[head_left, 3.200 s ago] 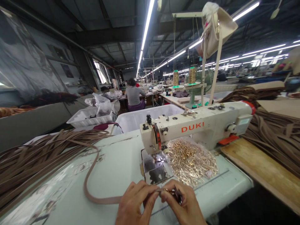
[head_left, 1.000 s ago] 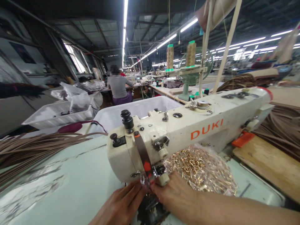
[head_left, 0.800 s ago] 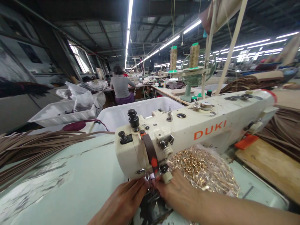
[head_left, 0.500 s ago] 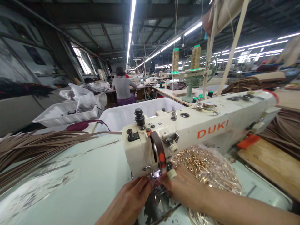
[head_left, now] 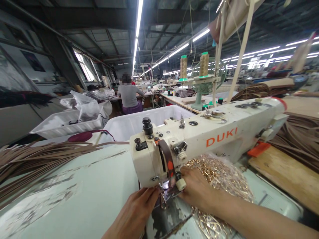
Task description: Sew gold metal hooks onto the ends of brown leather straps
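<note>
My left hand [head_left: 138, 207] is at the needle area of a white sewing machine [head_left: 194, 137], thumb and fingers pinched together. What lies between its fingertips is hidden. Right beside those fingertips hangs a small gold metal clasp [head_left: 163, 201], over the worn dark plate [head_left: 163, 220]. My right hand [head_left: 195, 186] reaches in on the other side of the machine head, near a cream knob [head_left: 180, 184]. Its fingers are out of sight behind the head. A plastic bag of gold clasps [head_left: 224, 181] lies under the machine arm, against my right forearm.
Brown straps [head_left: 50, 156] lie in a bundle at the left, with more straps [head_left: 299, 142] at the right. A wooden board [head_left: 281, 172] sits right of the bag. Behind the machine stand a white bin [head_left: 127, 121], thread cones [head_left: 203, 64] and a seated person [head_left: 129, 96].
My right hand has drawn back from the needle, away from my left fingertips. The gold clasp now shows more plainly. My left hand stays pinched there, and the view has shifted slightly.
</note>
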{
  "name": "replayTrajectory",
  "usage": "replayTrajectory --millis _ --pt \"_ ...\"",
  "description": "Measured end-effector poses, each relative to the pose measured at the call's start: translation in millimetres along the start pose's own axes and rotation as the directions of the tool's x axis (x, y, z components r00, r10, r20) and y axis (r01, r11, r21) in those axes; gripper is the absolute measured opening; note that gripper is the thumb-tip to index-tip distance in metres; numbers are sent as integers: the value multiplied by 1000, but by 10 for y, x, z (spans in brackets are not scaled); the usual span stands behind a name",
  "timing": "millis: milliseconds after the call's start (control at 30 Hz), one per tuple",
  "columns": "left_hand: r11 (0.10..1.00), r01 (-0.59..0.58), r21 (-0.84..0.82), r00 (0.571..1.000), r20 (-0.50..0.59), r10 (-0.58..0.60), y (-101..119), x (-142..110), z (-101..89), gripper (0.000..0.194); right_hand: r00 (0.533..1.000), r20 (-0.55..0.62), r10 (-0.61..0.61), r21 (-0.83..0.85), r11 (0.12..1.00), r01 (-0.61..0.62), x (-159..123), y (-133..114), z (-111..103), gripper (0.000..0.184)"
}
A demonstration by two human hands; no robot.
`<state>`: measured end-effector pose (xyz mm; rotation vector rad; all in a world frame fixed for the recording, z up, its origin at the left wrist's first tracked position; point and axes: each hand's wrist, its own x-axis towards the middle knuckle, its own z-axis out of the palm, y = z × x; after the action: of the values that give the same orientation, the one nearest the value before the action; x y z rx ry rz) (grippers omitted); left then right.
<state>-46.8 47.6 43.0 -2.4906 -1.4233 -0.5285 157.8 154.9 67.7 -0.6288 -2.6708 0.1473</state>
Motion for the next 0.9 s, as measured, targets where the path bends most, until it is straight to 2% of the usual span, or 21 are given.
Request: replayTrajectory --millis 133,333,433,533,567,667,767,833,900 --pt "998 -32 56 999 -18 33 -35 -23 34 35 998 23 52 20 998 -53 21 -18 48 13" --pt "989 36 -147 998 -44 -43 -158 47 1 29 995 50 86 90 992 -90 92 -32 84 24" --pt "988 64 -142 995 -65 -74 -233 91 -10 28 993 63 95 122 987 -102 125 -46 73 42" --pt "990 41 -132 999 -28 -45 -257 133 -31 27 990 100 99 159 981 -114 109 -80 41 72" --pt "991 24 -130 1000 -7 -25 -252 146 -42 27 988 114 106 156 980 -124 87 -96 28 75" --pt "995 7 -103 999 36 -3 -209 174 -73 22 988 143 54 95 993 -68 -18 -147 -4 57" --pt "998 36 -45 998 51 -33 -163 173 -92 17 977 153 -148 -24 988 153 -123 -177 -8 33" --pt "999 46 -8 998 52 -45 -143 156 -101 13 945 136 -298 -103 944 312 -158 -179 6 19" --pt "998 60 16 997 43 -61 -134 132 -108 15 910 102 -402 -166 895 414 -159 -175 22 12"
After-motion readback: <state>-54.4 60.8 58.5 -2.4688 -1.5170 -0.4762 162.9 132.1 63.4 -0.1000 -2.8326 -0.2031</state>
